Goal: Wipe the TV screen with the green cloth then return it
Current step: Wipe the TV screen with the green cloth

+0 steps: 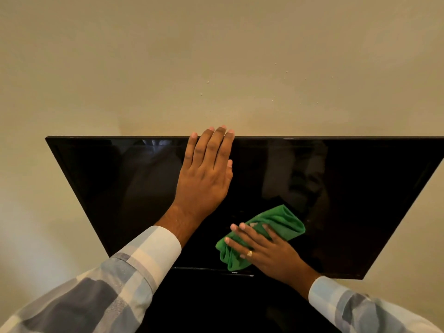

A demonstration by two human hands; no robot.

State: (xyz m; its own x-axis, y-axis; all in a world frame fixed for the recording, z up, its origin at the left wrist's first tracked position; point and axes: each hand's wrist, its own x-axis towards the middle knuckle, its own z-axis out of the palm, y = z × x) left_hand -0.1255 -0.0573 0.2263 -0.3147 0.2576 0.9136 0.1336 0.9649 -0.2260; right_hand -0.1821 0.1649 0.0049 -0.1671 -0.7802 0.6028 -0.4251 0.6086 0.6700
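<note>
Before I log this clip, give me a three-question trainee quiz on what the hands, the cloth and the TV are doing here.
1. True or false: the left hand holds the green cloth.
2. Where on the TV screen is the cloth pressed? A) top left corner B) lower middle C) far right edge
3. Fill in: the left hand's fingers reach over the TV's ____ edge.

Key
1. False. The right hand presses the cloth flat to the screen; the left hand lies open and bare on the glass.
2. B.
3. Top.
</note>
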